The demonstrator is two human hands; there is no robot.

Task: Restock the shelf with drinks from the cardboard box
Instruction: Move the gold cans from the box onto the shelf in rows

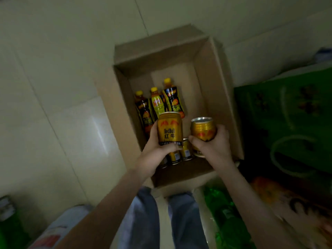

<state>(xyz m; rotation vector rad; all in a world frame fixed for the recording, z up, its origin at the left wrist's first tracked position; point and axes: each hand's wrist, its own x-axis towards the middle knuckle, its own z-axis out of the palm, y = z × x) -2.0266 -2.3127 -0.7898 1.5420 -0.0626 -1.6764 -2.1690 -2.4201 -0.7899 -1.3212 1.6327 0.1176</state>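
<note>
Above the open cardboard box (212,83), each hand grips a gold can – left hand (154,150) on the upright can (169,129), right hand (213,142) on the tilted can (203,129). More cans (186,150) and three bottles (158,103) lie inside the box

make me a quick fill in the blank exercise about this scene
The left grip holds an upright gold metal can branded ____.
The right grip holds a second gold can, tilted; together the grips hold ____ cans.
____ yellow-capped plastic bottles lie in the open brown cardboard box.
Missing: Red Bull; two; three.
</note>
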